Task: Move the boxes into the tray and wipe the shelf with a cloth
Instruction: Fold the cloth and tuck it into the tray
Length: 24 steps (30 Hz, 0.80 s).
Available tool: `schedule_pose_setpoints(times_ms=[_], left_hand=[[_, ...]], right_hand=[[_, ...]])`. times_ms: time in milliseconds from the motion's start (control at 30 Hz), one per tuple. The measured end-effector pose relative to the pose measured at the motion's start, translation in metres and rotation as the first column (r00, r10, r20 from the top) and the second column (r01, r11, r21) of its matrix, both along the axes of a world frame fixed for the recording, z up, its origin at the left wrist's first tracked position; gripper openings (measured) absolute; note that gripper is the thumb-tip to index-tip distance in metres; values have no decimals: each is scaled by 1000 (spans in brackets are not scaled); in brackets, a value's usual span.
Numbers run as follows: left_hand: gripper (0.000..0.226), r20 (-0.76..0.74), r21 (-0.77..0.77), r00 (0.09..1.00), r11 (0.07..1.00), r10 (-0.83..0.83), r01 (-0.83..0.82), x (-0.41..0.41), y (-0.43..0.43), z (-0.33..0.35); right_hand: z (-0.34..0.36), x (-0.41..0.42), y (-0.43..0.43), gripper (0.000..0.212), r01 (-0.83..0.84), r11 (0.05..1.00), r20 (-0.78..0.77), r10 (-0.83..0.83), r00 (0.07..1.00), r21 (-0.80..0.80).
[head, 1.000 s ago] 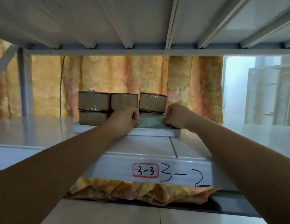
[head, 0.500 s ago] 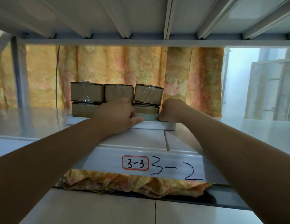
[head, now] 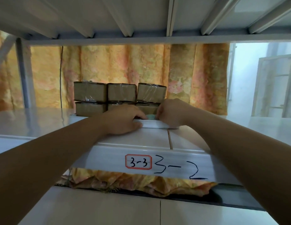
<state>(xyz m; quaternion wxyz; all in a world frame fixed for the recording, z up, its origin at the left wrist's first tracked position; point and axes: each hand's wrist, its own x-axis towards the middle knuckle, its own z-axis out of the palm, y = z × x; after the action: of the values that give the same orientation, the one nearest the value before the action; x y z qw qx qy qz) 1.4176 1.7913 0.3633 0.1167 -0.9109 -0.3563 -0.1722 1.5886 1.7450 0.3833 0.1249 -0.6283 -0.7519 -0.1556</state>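
Note:
Several brown boxes wrapped in clear film stand in two stacked rows in a white tray on the white shelf. My left hand lies over the tray's front rim, fingers on top and thumb below, at the left end of a pale green cloth. My right hand is curled at the cloth's right end and pinches it. Only a small strip of cloth shows between the hands, low in front of the bottom boxes.
The underside of the upper shelf hangs close overhead. A grey upright post stands at the left, an orange flowered curtain behind. The shelf edge carries a label. A lower shelf lies below.
Both hands have dropped to the tray's front rim with the cloth. The cloth was held up in front of the lower boxes; now only a thin strip shows.

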Motion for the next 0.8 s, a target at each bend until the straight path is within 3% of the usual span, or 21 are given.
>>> schedule_pose_setpoints(times_ms=[100,167,233,300,400,500,600,800], left_hand=[[28,-22,20,999,999,-38,38,-2,-1,0],[29,-49,38,998,999,-30,32,-3,-3,0],[29,-68,18,997,999,-33,34,-5,-5,0],[29,-80,-4,997,1000,-20,19,-5,-8,0],[30,-70,-25,998,1000,11,-13,-4,-9,-1],[36,-40,-49,999,998,29,-31,-4,-8,-3],[42,-4,-36,999,998,47,-47,-8,-7,-6],[31,-40,-22,997,997,67,-68,-8,-8,-4]], right_hand=[[3,2,-5,35,4,999,137,3,991,-50],[6,2,-5,39,1,995,140,14,990,-103],[7,2,-4,43,-23,988,42,30,999,-154],[7,2,-3,49,-26,982,75,40,996,-188],[4,6,-2,42,-19,994,92,29,995,-104],[3,7,-3,50,9,999,25,-8,1000,-39],[4,8,-2,49,10,995,8,-9,1000,-102],[-1,11,2,44,1,992,80,9,997,-126]])
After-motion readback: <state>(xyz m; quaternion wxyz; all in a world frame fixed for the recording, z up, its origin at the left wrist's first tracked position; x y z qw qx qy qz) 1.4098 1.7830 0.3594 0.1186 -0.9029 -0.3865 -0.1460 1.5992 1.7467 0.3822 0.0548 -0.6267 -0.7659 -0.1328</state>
